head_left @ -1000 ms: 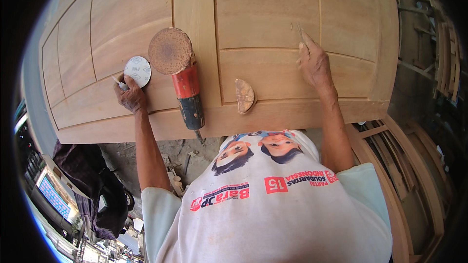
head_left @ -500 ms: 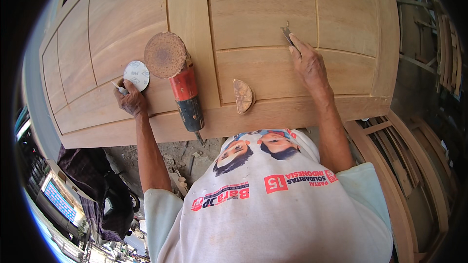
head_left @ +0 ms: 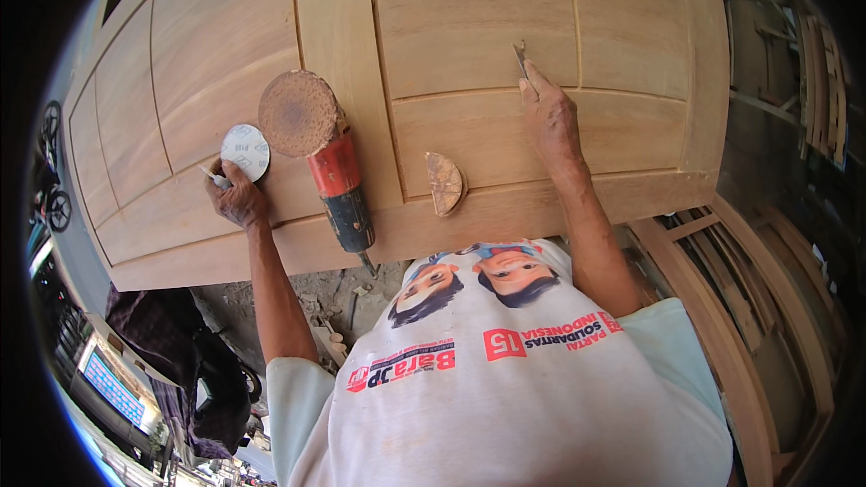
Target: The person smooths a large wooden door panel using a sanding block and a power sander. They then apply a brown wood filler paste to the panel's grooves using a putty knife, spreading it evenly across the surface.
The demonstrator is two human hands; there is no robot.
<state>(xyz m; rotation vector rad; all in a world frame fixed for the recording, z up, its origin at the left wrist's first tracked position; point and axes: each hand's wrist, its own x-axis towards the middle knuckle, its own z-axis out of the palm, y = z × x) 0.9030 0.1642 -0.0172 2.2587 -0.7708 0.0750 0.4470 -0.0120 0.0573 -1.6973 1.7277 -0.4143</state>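
My left hand (head_left: pixel 239 194) is closed around a small white tube (head_left: pixel 218 179) with a thin nozzle, its fingers also at a white round sanding disc (head_left: pixel 244 145). My right hand (head_left: pixel 550 113) grips a thin metal blade (head_left: pixel 520 58) against the upper right panel of a bare wooden door (head_left: pixel 460 9). Between the hands lies a red and black power tool (head_left: pixel 334 169) with a worn brown round pad (head_left: pixel 296 111) facing up. Right of it rests a half-round piece of scuffed tan material (head_left: pixel 445 182).
Wooden frames (head_left: pixel 749 325) are stacked at right, more slats (head_left: pixel 816 81) beyond. Dark cloth (head_left: pixel 180 379) hangs over something below the door at left. Debris covers the grey ground (head_left: pixel 352 298). A bicycle or motorbike wheel (head_left: pixel 58 209) shows at far left.
My right hand and blade have moved left across the panel. The door and left hand appear slightly lower and further left in view, and the wheel at far left has come into sight.
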